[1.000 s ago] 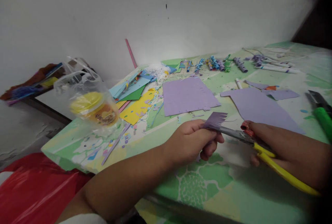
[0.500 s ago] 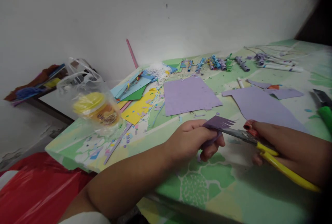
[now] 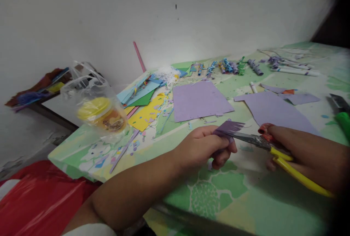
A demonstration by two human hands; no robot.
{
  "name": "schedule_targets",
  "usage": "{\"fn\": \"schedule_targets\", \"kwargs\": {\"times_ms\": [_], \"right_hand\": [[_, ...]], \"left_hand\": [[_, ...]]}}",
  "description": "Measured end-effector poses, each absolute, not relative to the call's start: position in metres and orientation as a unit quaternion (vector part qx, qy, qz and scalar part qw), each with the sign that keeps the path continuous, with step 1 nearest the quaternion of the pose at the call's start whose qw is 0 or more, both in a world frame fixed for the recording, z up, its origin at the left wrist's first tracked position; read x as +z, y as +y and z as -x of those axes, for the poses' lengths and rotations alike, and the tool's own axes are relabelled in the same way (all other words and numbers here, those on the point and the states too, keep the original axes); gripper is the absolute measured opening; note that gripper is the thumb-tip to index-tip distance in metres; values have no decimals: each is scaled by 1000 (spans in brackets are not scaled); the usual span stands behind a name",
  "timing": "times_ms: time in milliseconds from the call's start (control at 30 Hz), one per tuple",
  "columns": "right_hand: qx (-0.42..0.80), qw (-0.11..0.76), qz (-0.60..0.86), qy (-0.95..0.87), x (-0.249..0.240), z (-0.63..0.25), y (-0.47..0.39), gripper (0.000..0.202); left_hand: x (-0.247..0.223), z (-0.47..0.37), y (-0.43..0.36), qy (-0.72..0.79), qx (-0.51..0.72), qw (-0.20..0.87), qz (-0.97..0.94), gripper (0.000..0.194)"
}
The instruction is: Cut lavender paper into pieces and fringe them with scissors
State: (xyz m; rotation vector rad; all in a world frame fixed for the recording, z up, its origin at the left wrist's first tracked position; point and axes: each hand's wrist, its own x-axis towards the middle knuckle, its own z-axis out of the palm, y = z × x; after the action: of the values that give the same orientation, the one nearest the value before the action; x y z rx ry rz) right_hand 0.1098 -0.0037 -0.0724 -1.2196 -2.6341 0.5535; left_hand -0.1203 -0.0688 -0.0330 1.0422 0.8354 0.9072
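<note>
One small piece of purple paper [image 3: 228, 126], its far edge cut into a narrow fringe, is held above the near part of the counter [image 3: 205, 197]. The left hand [image 3: 209, 146] has its grip clamped on it, pinching it between thumb and curled fingers, with the cut strips pointing to the right. The blades of the scissors [image 3: 283, 154] reach the paper from the right, their tips beside the thumb of the left hand. The right hand [image 3: 300, 146] has its grip closed around the yellow handles; a reddish wrap [image 3: 268, 129] shows near its thumb.

Just beyond the fringe lies a larger purple sheet [image 3: 202, 101], flat. To its right, another purple sheet [image 3: 276, 110] runs behind the right hand, and a white marker [image 3: 253, 87] lies near its upper edge. A cutter [image 3: 343, 121] with a green handle lies at the far right.

Several curled paper rolls [image 3: 255, 67] are lined up toward the wall [image 3: 153, 13]. On the left are a yellow sheet [image 3: 146, 115] with scraps over it, a green sheet [image 3: 144, 98], a heap of white string [image 3: 165, 74] and a yellow-lidded tub [image 3: 95, 109] inside a clear plastic bag [image 3: 94, 82].
</note>
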Motion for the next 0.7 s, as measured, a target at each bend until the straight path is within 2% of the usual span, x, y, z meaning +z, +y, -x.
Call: {"fn": "schedule_targets", "kwargs": {"times_ms": [167,400,700], "right_hand": [[148,121,429,-883,-75,-116,-2,41],[190,92,427,-879,-76,-118,3,39],[217,100,432,-870,-62,-106,-7,42]], "left_hand": [[-33,118,-67,419,427,658,-458,12],[-37,115,-64,426,497,610,-447,14],[-37,115,-66,455,414,600,-511,20]]}}
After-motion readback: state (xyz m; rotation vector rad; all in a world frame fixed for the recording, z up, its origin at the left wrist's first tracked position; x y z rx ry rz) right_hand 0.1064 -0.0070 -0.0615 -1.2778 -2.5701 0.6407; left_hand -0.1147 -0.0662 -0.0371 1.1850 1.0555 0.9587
